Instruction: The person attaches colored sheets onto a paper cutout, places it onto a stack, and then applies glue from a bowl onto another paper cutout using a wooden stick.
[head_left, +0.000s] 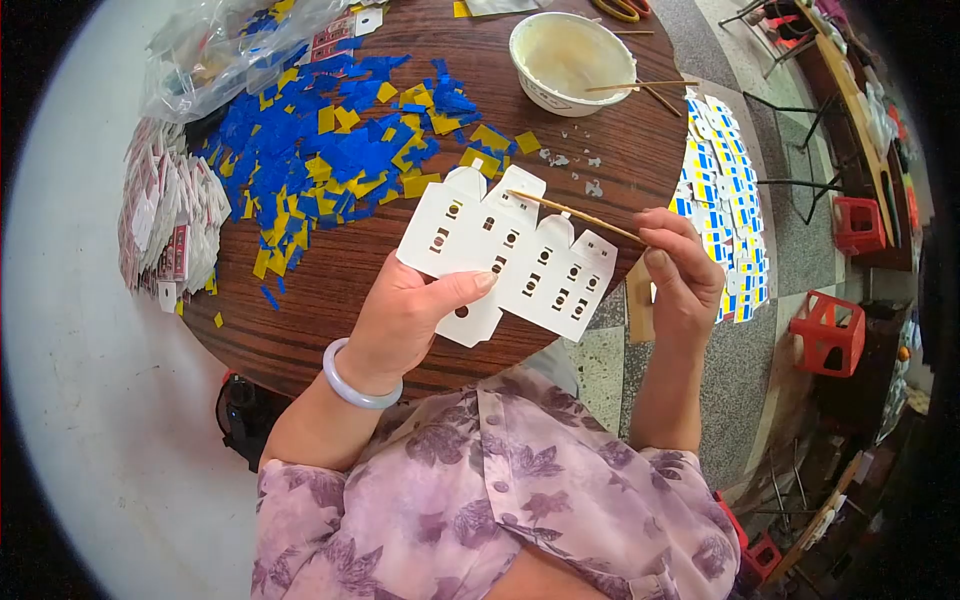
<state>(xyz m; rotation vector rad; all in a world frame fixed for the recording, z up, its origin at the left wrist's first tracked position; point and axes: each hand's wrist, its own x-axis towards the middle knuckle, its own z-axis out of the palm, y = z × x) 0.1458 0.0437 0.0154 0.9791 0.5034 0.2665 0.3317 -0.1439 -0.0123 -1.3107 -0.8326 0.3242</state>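
My left hand [415, 310] grips a flat white die-cut card blank [535, 260] by its lower edge, thumb on top. Small cut-out windows run in rows across the card. In my right hand [685, 270], a thin wooden stick [580, 214] is pinched between thumb and fingers. Its far tip lies on an upper flap of the card. Just beyond the card, a heap of blue and yellow slips [340, 140] spreads over the round table [290, 345]. A white bowl [570, 65] of pale paste stands behind, with another stick [655, 86] across its rim.
At the left sits a stack of printed white card blanks [165, 220], with a clear plastic bag [220, 60] behind it. Cards bearing blue and yellow patches [725, 200] lie in rows at the right. Scissors [625, 8] rest at the back; red stools [828, 335] stand beyond.
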